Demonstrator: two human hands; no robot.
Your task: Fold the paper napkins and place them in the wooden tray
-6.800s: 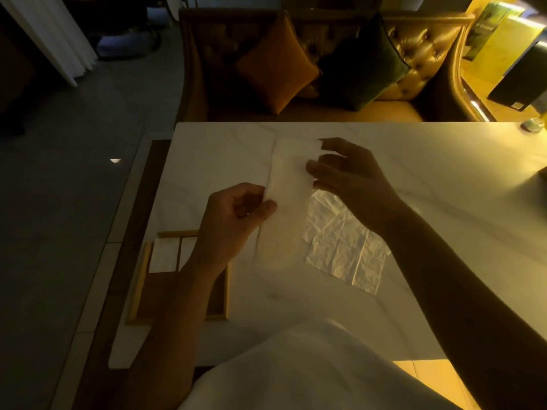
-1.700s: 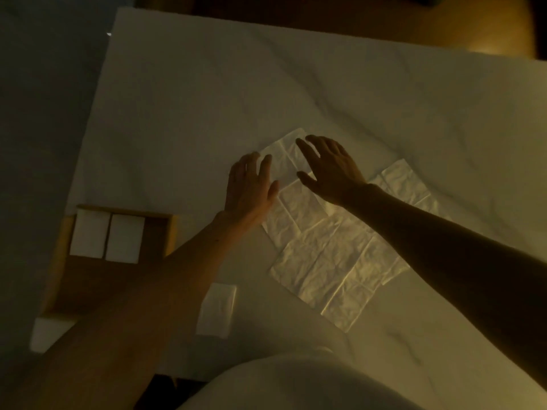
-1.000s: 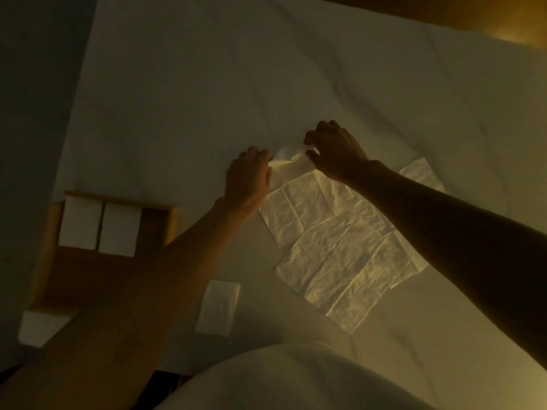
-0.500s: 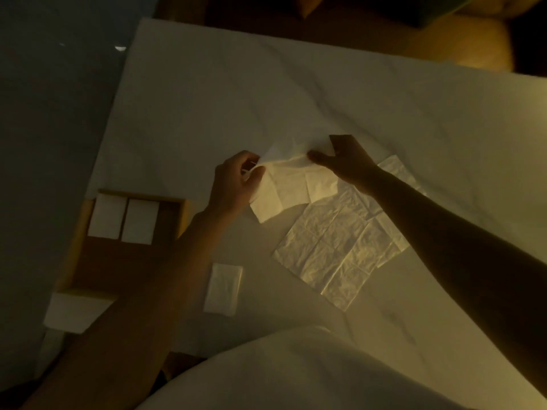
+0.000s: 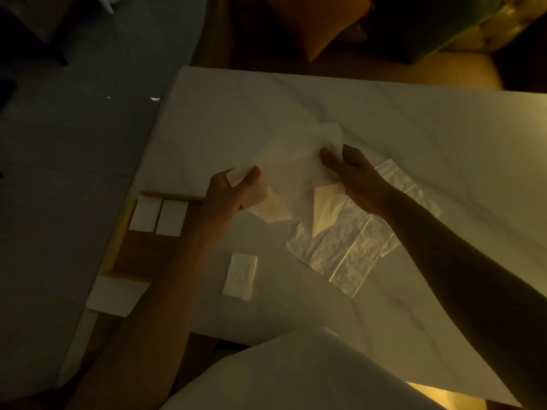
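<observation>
Holding one napkin (image 5: 291,170), two hands (image 5: 228,192).

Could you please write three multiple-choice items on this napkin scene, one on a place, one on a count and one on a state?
1. Where does the lone folded napkin lie?
A. On the table, right of the tray
B. Inside the tray
C. On the sofa

2. How many folded napkins lie in the tray?
A. None
B. Two
C. Five

3. What state is the held napkin in?
A. Flat on the table
B. Lifted, pinched by both hands
C. Folded in the tray

Answers:
1 A: it rests on the table beside the tray's right rim.
2 B: two white rectangles sit side by side at its far end.
3 B: the left hand and right hand grip its opposite ends in the air.
</observation>
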